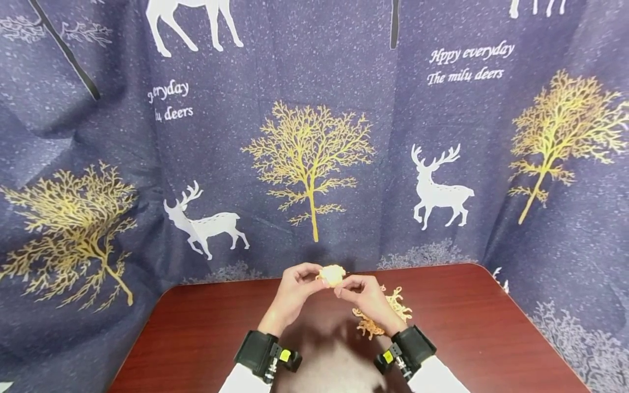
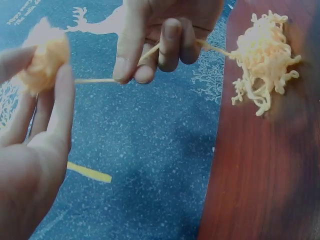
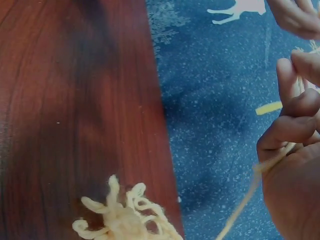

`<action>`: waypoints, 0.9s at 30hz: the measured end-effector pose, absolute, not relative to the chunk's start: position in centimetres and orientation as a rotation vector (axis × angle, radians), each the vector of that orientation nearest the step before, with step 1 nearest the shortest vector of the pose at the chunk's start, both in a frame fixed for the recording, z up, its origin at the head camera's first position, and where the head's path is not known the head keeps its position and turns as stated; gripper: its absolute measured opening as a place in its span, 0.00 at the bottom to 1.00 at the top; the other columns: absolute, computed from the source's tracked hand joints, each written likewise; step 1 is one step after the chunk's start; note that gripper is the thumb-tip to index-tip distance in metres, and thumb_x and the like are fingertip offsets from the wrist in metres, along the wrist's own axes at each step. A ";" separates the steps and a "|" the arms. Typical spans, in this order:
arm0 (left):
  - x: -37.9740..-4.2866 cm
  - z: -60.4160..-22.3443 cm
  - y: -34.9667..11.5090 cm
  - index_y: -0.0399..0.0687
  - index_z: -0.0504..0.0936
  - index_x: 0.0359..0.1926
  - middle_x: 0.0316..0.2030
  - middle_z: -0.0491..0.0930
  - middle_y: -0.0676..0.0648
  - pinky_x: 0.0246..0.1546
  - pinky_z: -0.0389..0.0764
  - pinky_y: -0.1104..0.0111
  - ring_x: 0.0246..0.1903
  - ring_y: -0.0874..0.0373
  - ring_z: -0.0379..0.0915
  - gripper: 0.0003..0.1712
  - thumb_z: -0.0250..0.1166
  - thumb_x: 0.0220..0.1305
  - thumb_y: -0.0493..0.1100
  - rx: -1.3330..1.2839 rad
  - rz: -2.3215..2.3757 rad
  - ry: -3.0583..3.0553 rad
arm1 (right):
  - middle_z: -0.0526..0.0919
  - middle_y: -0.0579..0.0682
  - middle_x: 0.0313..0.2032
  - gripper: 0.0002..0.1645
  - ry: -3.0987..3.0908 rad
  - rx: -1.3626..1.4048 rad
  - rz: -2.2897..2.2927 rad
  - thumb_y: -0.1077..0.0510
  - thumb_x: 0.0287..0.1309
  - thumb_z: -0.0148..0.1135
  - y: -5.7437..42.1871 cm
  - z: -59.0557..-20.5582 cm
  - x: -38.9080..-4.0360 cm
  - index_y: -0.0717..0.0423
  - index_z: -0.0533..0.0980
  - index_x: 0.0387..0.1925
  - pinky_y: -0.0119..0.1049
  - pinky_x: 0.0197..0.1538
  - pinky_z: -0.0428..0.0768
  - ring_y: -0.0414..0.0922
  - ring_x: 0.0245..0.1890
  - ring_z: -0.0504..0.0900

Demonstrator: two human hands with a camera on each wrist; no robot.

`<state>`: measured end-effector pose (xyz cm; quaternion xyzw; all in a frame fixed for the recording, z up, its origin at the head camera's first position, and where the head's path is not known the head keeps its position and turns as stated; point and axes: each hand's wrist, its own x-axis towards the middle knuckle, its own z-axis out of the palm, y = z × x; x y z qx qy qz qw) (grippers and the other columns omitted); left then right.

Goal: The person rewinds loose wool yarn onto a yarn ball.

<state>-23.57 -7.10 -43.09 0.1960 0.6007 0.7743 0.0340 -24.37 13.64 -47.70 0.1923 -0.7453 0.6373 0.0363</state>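
A small ball of pale yellow yarn (image 2: 52, 62) is held up between the thumb and fingers of my left hand (image 1: 291, 295). From the ball a strand of yarn (image 2: 95, 80) runs taut to my right hand (image 1: 366, 297). Thumb and index finger of the right hand pinch that strand, and it passes on through the curled fingers, as the right wrist view shows. Its far end leads to a loose, tangled heap of the same yarn (image 2: 265, 60) lying on the table. In the head view the right forearm partly covers the heap.
Beneath the hands is a reddish-brown wooden table (image 1: 206, 322). Behind its far edge hangs a dark blue cloth (image 1: 339, 71) printed with white deer and golden trees. Each wrist wears a black strap with a small camera (image 1: 290, 359).
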 end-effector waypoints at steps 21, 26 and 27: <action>-25.6 -47.2 -6.9 0.33 0.83 0.39 0.40 0.84 0.38 0.37 0.87 0.69 0.37 0.47 0.86 0.13 0.74 0.50 0.29 0.528 2.027 2.633 | 0.88 0.54 0.31 0.08 -2.345 0.627 1.844 0.61 0.55 0.74 13.6 -44.0 -25.4 0.62 0.86 0.36 0.28 0.26 0.76 0.39 0.23 0.78; -24.9 -47.6 -7.3 0.33 0.84 0.39 0.38 0.84 0.39 0.34 0.86 0.70 0.33 0.52 0.86 0.13 0.74 0.51 0.30 0.690 1.940 2.473 | 0.82 0.49 0.24 0.13 -2.274 0.545 2.105 0.62 0.59 0.72 13.8 -44.1 -26.8 0.70 0.83 0.41 0.26 0.18 0.61 0.35 0.14 0.62; -24.8 -47.6 -7.4 0.33 0.84 0.39 0.38 0.85 0.39 0.34 0.85 0.71 0.33 0.54 0.85 0.13 0.75 0.51 0.30 0.715 1.944 2.417 | 0.81 0.47 0.23 0.14 -2.252 0.531 2.154 0.62 0.59 0.71 13.8 -44.1 -27.0 0.71 0.82 0.42 0.26 0.18 0.59 0.34 0.14 0.60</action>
